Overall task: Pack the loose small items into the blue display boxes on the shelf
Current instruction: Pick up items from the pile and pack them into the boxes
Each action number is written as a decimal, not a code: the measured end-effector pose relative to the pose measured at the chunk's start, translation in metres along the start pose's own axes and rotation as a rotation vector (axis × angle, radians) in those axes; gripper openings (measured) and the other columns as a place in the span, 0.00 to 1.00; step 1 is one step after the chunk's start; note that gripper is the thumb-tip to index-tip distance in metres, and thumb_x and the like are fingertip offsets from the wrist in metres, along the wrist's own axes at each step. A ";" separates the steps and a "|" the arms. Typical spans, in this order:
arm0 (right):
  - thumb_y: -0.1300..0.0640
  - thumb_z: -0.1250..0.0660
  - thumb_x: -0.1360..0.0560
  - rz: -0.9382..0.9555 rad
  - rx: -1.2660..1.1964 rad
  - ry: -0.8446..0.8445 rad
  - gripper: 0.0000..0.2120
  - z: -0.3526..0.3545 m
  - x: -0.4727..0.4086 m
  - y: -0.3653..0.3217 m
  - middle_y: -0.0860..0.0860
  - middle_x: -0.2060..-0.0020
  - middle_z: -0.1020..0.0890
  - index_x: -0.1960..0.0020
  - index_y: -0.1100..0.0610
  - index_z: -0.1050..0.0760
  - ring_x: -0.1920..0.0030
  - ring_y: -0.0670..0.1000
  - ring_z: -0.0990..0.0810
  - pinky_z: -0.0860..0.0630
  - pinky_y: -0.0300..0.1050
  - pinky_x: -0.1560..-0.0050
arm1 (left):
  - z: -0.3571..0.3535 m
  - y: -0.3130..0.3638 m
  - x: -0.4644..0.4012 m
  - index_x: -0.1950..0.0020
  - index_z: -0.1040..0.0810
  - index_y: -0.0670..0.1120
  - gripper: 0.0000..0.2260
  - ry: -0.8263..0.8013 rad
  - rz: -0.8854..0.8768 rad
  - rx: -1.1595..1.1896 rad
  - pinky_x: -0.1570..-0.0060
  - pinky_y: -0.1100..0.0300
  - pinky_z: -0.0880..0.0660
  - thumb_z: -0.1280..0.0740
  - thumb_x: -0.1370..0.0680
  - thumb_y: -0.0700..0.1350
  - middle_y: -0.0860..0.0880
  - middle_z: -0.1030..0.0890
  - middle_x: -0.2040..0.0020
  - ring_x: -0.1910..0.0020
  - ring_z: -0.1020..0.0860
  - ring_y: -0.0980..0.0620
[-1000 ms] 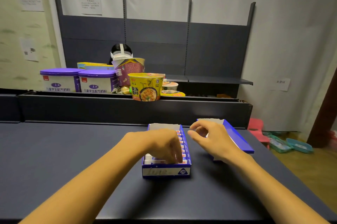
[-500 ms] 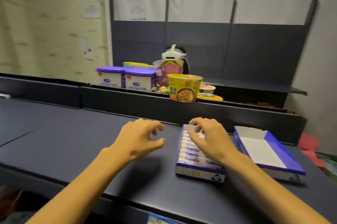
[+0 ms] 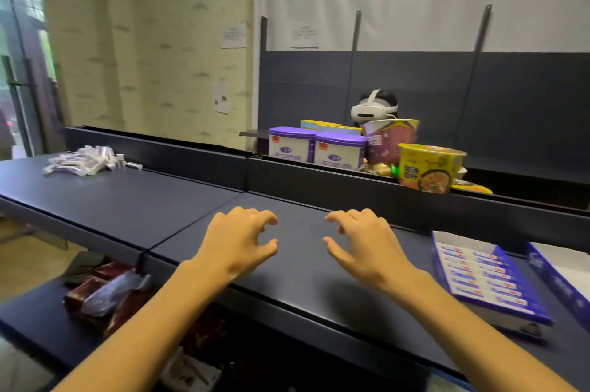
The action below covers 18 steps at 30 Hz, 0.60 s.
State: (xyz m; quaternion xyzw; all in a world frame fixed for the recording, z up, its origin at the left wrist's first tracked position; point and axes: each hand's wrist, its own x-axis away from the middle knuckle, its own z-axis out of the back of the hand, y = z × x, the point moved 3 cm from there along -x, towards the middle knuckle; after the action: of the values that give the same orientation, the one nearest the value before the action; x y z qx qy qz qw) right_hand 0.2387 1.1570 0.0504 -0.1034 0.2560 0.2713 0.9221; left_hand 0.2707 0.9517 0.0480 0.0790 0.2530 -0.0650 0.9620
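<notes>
Both the left hand [image 3: 238, 240] and right hand [image 3: 360, 243] hover empty with fingers loosely curled apart, between the filled blue cardboard display box [image 3: 485, 276] at right and the pile of loose small white packets [image 3: 84, 160] far left, so fetching more packets seems next

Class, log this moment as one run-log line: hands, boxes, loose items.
left hand: empty, over shelf | right hand: empty | filled box: at right | loose items: piled far left

bare shelf top [image 3: 134, 196] leftward, loose items pile [image 3: 83, 160] far-left, raised back ledge [image 3: 178, 156]
</notes>
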 end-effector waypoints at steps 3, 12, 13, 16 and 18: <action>0.44 0.41 0.22 0.004 -0.007 -0.003 0.21 -0.017 -0.020 -0.046 0.46 0.42 0.23 0.31 0.48 0.33 0.40 0.50 0.29 0.33 0.46 0.42 | 0.018 -0.053 0.015 0.35 0.28 0.57 0.18 0.019 0.026 -0.018 0.46 0.57 0.31 0.37 0.24 0.58 0.56 0.21 0.44 0.42 0.27 0.54; 0.44 0.41 0.22 0.051 -0.046 -0.021 0.20 -0.072 -0.082 -0.180 0.48 0.42 0.23 0.31 0.48 0.33 0.39 0.52 0.29 0.32 0.48 0.41 | 0.056 -0.198 0.065 0.36 0.28 0.57 0.17 0.012 0.126 -0.094 0.47 0.56 0.33 0.38 0.24 0.58 0.56 0.21 0.45 0.42 0.27 0.53; 0.44 0.41 0.22 0.060 -0.048 -0.025 0.20 -0.078 -0.089 -0.193 0.48 0.42 0.23 0.31 0.48 0.33 0.39 0.52 0.29 0.32 0.48 0.41 | 0.060 -0.210 0.069 0.36 0.28 0.57 0.17 0.014 0.135 -0.099 0.47 0.56 0.32 0.38 0.24 0.58 0.56 0.21 0.44 0.42 0.27 0.54; 0.45 0.41 0.21 0.091 -0.046 -0.045 0.20 -0.100 -0.111 -0.227 0.48 0.41 0.23 0.31 0.49 0.33 0.39 0.53 0.29 0.33 0.47 0.42 | 0.067 -0.245 0.077 0.36 0.28 0.58 0.17 0.034 0.167 -0.108 0.45 0.55 0.32 0.38 0.24 0.58 0.56 0.21 0.44 0.41 0.27 0.54; 0.45 0.41 0.21 0.112 -0.050 -0.055 0.20 -0.115 -0.126 -0.247 0.48 0.41 0.23 0.31 0.49 0.33 0.39 0.53 0.29 0.33 0.48 0.42 | 0.070 -0.269 0.081 0.36 0.28 0.57 0.16 0.050 0.189 -0.120 0.45 0.54 0.33 0.38 0.24 0.57 0.56 0.21 0.44 0.41 0.27 0.53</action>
State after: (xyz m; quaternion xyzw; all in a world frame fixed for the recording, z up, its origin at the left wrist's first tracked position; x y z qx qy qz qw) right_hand 0.2363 0.8567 0.0322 -0.1042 0.2289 0.3315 0.9093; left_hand 0.3300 0.6689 0.0363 0.0465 0.2717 0.0434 0.9603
